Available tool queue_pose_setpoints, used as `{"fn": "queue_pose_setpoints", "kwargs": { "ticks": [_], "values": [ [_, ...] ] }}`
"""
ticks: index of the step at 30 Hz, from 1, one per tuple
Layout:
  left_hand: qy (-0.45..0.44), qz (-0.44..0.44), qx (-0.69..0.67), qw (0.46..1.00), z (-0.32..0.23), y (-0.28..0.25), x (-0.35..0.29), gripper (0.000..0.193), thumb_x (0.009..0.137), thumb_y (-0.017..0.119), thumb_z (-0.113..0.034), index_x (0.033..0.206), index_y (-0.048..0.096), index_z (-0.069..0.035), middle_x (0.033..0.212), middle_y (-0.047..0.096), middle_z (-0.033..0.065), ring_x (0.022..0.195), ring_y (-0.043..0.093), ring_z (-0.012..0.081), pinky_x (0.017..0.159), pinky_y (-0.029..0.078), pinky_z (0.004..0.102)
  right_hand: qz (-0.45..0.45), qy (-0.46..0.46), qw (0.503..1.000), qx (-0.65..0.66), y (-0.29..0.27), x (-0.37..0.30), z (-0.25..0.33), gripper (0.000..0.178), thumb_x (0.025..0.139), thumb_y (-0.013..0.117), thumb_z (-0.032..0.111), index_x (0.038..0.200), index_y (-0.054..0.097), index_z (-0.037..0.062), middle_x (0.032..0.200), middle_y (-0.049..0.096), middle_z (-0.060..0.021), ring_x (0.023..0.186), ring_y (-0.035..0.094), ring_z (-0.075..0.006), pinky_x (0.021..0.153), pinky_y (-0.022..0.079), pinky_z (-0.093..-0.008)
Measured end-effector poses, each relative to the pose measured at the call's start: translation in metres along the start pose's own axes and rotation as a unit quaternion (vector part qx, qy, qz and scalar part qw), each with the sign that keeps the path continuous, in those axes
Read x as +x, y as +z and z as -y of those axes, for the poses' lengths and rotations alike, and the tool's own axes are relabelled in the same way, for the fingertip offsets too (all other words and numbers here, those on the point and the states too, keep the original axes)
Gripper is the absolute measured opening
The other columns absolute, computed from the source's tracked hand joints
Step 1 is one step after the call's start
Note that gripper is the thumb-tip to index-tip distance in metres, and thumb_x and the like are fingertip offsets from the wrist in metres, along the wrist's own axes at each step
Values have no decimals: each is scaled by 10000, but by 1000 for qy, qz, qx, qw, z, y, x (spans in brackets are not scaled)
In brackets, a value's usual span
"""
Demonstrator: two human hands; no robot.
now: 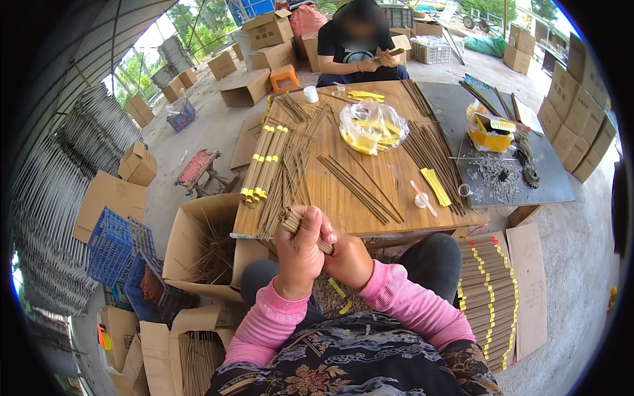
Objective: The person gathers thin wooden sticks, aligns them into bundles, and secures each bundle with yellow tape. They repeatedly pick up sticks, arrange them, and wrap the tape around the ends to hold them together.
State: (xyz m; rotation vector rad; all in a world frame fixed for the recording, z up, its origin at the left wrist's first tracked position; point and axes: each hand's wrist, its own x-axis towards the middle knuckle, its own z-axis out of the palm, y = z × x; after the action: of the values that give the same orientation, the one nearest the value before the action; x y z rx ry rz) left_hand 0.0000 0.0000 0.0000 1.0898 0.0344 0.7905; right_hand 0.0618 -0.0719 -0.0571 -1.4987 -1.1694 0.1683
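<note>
A bundle of brown incense sticks (289, 220) is gripped in both hands, in front of the table's near edge. My left hand (298, 256) is closed round the bundle with its thumb up along the side. Wrapped round the same sticks from the right is my right hand (350, 259), touching the left. The bundle's lower part is mostly hidden by the hands. Just beyond lie loose incense sticks (335, 186) and, to the left, bundles with yellow paper bands (262, 164). Yellow paper strips (434, 187) and a small cup with a flat stick (422, 200) are at the right.
The wooden table (317, 142) bears a clear plastic bag of yellow strips (374, 127). Across it a person (360, 49) holds sticks. A cardboard box with sticks (201, 241) stands left, beside blue crates (119, 247). Banded bundles (489, 297) lie on cardboard at the right.
</note>
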Motion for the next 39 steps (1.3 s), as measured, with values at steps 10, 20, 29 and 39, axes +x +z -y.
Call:
{"fn": "queue_pose_setpoints", "kwargs": {
  "ticks": [10, 20, 29, 39],
  "values": [
    [3, -21, 32, 999, 0, 11, -6, 270, 869, 564, -238, 721, 472, -33, 528, 480, 22, 476, 469, 82, 426, 369, 222, 6, -33, 996, 82, -2, -3, 1, 280, 718, 623, 55, 987, 545, 58, 839, 616, -154, 787, 616, -317, 667, 492, -333],
    [187, -11, 389, 902, 2, 30, -4, 231, 808, 644, -131, 962, 530, -4, 695, 517, -6, 560, 455, 51, 502, 390, 197, 44, -64, 985, 151, -7, 1, -6, 391, 725, 627, 52, 1097, 508, 39, 1019, 575, -153, 919, 580, -289, 787, 457, -323],
    [150, 39, 545, 824, -29, 32, -9, 437, 781, 657, -98, 1156, 468, 23, 830, 584, 84, 716, 543, 108, 656, 457, 269, -139, 9, 960, 244, -71, 3, 20, 353, 773, 589, 61, 1104, 501, -21, 879, 554, -75, 756, 543, -156, 710, 460, -276],
    [-52, 24, 193, 980, -46, 39, 16, 204, 825, 603, -108, 980, 527, 0, 563, 449, -30, 431, 382, 41, 394, 326, 198, 82, -29, 974, 208, -70, 9, 31, 615, 703, 720, 227, 1189, 430, -15, 1091, 519, -134, 1043, 491, -194, 898, 379, -321]
  ]
}}
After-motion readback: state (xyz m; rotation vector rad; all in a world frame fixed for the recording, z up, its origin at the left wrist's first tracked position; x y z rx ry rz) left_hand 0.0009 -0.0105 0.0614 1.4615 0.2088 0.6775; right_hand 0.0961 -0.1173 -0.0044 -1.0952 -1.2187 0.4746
